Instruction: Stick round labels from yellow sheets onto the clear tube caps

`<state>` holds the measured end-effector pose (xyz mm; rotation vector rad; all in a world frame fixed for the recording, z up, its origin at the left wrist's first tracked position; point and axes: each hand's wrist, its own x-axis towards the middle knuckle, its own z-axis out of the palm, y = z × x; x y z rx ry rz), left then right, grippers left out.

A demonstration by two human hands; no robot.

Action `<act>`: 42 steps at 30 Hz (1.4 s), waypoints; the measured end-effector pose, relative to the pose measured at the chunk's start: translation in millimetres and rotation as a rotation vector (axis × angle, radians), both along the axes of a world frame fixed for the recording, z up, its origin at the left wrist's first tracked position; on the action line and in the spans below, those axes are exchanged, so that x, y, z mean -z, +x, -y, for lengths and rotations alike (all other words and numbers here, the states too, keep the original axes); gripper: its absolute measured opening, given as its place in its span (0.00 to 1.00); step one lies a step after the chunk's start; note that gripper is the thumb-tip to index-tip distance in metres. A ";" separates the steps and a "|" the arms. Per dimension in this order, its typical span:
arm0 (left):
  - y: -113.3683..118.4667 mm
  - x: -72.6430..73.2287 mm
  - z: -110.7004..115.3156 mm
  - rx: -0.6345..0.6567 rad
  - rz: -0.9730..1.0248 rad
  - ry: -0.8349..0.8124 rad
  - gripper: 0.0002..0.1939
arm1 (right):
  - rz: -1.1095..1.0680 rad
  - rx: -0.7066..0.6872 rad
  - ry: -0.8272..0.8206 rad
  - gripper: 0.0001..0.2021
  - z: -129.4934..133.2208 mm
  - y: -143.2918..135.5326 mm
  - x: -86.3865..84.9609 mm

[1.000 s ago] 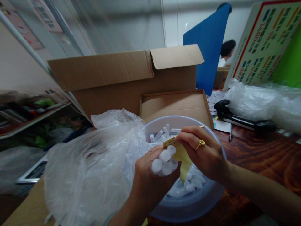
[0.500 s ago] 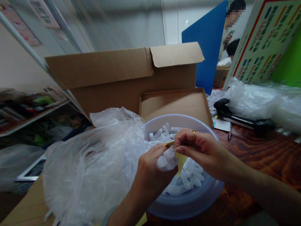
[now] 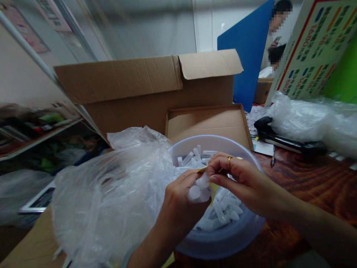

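Note:
My left hand (image 3: pixel 181 197) is wrapped around a bunch of white plastic tubes (image 3: pixel 194 193), whose round ends face me. A yellow strip (image 3: pixel 214 193) lies against the bunch, and its far edge shows above my left thumb. With thumb and forefinger, my right hand (image 3: pixel 234 173), wearing a gold ring, pinches at the strip beside the tubes; the fingertips partly hide what they grip. Under both hands stands a pale translucent basin (image 3: pixel 223 247) holding many more loose tubes (image 3: pixel 224 208).
A large clear plastic bag (image 3: pixel 106 201) slumps left of the basin. Behind are an open cardboard box (image 3: pixel 128 115) and a shallow cardboard tray (image 3: pixel 203 121). On the wooden table (image 3: pixel 295 178) lie a pen (image 3: pixel 273 157) and a black device (image 3: pixel 290 139). People sit beyond a blue panel (image 3: pixel 242 48).
Both hands stay almost in place over the basin. The yellow strip shows less below my right fingers, and the bunch of tubes has shifted slightly.

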<state>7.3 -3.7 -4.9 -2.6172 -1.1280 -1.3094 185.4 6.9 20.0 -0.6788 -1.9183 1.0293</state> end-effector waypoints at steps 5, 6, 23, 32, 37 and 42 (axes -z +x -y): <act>1.0 0.8 0.1 -0.015 -0.023 0.041 0.06 | -0.006 0.023 0.022 0.04 -0.8 -1.1 0.7; 0.5 1.1 -0.3 -0.020 -0.016 0.036 0.07 | -0.010 0.016 0.006 0.04 -0.5 -0.5 0.0; 0.1 0.9 -0.5 0.012 -0.026 0.070 0.09 | 0.097 -0.029 -0.071 0.05 3.0 8.4 -7.9; -0.8 7.9 0.4 0.033 -0.012 0.014 0.13 | 0.147 0.023 0.006 0.05 2.4 5.2 -2.5; -0.8 6.8 0.8 0.033 -0.012 -0.012 0.12 | 0.143 0.050 0.047 0.05 2.2 4.3 -2.6; -0.7 6.3 0.3 0.032 -0.024 0.001 0.12 | 0.130 0.058 0.044 0.05 2.8 3.4 -2.1</act>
